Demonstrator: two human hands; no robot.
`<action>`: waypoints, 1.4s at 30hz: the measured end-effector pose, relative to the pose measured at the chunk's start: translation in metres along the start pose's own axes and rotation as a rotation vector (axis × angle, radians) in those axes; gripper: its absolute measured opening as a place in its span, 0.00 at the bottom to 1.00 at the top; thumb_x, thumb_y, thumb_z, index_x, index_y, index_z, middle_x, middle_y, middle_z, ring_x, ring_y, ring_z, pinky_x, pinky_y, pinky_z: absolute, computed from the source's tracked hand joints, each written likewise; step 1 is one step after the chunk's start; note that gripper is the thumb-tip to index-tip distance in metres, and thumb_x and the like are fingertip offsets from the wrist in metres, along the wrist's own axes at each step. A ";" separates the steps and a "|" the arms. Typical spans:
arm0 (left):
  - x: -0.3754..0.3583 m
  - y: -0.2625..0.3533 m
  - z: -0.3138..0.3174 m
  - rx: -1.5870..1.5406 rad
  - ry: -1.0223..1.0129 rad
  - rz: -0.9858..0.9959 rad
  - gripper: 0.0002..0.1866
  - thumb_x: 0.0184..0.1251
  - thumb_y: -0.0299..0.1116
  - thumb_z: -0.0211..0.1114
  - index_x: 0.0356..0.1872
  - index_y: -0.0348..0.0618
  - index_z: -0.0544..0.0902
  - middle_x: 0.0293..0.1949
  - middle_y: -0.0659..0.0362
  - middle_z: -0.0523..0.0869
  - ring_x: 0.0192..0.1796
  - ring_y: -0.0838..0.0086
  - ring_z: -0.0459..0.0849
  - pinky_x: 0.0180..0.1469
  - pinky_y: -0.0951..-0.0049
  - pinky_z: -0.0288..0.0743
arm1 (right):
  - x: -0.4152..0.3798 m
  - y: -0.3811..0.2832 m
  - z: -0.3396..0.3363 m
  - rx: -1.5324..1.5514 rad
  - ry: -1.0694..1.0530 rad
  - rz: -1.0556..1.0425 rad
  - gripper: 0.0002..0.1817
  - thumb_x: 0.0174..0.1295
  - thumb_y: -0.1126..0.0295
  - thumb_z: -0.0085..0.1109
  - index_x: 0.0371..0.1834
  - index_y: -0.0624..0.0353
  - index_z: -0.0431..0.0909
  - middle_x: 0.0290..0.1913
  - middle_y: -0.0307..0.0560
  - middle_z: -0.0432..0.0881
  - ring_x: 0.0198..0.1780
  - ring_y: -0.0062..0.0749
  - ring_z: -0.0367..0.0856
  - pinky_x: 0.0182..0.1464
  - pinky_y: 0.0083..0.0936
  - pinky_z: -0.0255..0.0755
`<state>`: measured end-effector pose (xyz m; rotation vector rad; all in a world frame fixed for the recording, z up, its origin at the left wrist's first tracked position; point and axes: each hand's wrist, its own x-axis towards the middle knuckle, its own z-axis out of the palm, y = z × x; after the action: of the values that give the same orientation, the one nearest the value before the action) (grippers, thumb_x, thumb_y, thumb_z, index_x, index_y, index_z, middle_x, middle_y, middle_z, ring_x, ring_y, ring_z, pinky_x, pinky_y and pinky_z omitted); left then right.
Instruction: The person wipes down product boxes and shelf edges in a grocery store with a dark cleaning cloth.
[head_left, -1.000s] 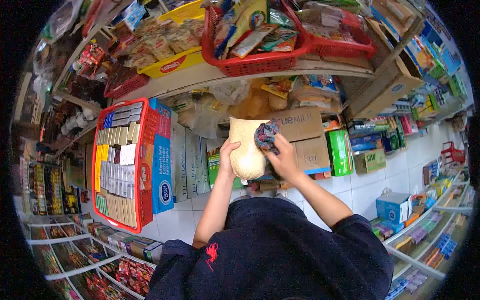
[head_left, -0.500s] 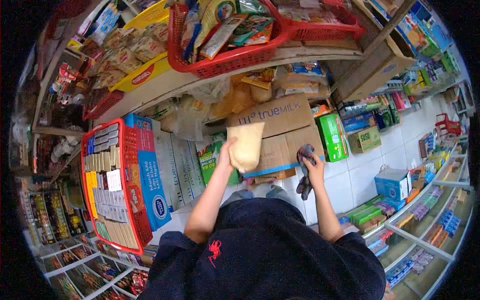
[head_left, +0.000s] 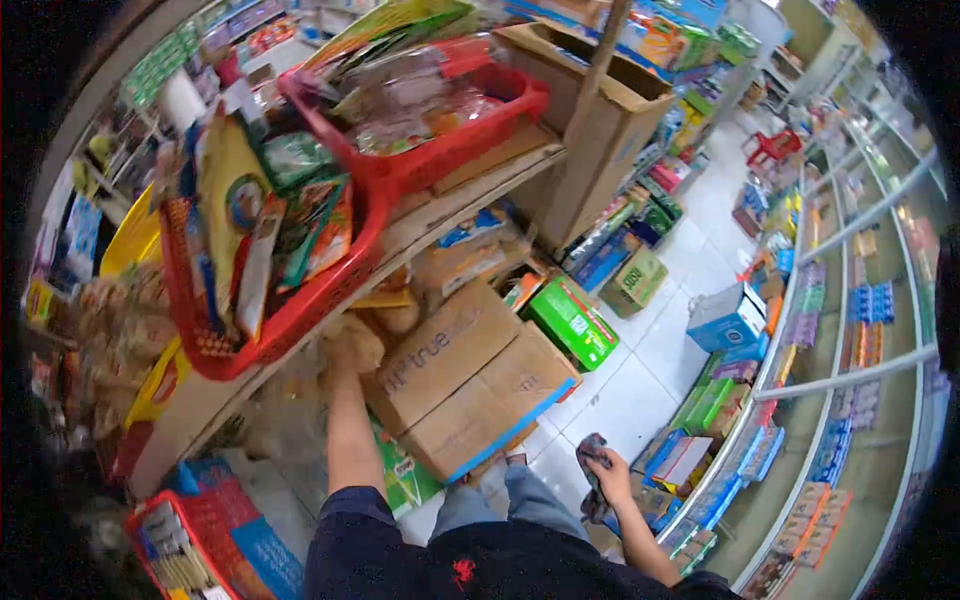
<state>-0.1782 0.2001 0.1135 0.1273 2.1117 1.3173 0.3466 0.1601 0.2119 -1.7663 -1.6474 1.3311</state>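
My left hand (head_left: 342,362) reaches under the shelf, behind the red basket's front. It is blurred, but a pale cream-coloured plastic bag (head_left: 362,340), filled with something, shows at its fingers. Other clear plastic bags (head_left: 285,405) lie beside that arm. In my right hand (head_left: 612,478), out to the right above the tiled floor, a crumpled dark cloth (head_left: 592,462) is gripped and hangs down. Between the two arms stands a brown TrueMilk cardboard carton (head_left: 470,375) with a blue lower edge.
Red baskets (head_left: 270,345) of packets sit on the shelf (head_left: 480,195) above my left arm. A green pack (head_left: 572,322) stands beside the carton. A red crate (head_left: 175,530) of small boxes is at lower left. Glass display cases (head_left: 830,400) line the right side.
My left hand has carried the cream bag from above the carton to under the shelf. My right hand, still with the cloth, appears lower. The view has turned right.
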 end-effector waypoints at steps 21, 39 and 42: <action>-0.308 -0.086 0.064 -0.040 -1.202 0.252 0.26 0.53 0.33 0.64 0.52 0.36 0.68 0.42 0.55 0.78 0.46 0.71 0.74 0.52 0.72 0.65 | -0.067 -0.020 0.006 0.424 0.047 -0.085 0.22 0.58 0.60 0.51 0.49 0.65 0.70 0.45 0.46 0.76 0.47 0.25 0.71 0.52 0.24 0.63; -0.474 0.025 0.099 0.005 -1.299 0.591 0.38 0.40 0.31 0.68 0.57 0.38 0.62 0.55 0.51 0.65 0.56 0.67 0.67 0.57 0.68 0.62 | -0.063 0.014 -0.067 0.207 -0.254 -0.505 0.12 0.56 0.73 0.50 0.43 0.64 0.71 0.40 0.47 0.75 0.43 0.28 0.71 0.46 0.26 0.65; -0.517 0.025 0.142 0.306 -1.321 0.763 0.34 0.38 0.34 0.72 0.49 0.37 0.68 0.49 0.53 0.71 0.51 0.69 0.70 0.53 0.68 0.65 | -0.071 0.041 -0.121 0.322 -0.329 -0.381 0.12 0.54 0.78 0.48 0.43 0.64 0.72 0.40 0.43 0.78 0.41 0.19 0.70 0.43 0.23 0.66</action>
<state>0.3046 0.1167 0.3324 1.5617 1.0384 0.7819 0.4779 0.1230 0.2635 -1.0314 -1.7042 1.6446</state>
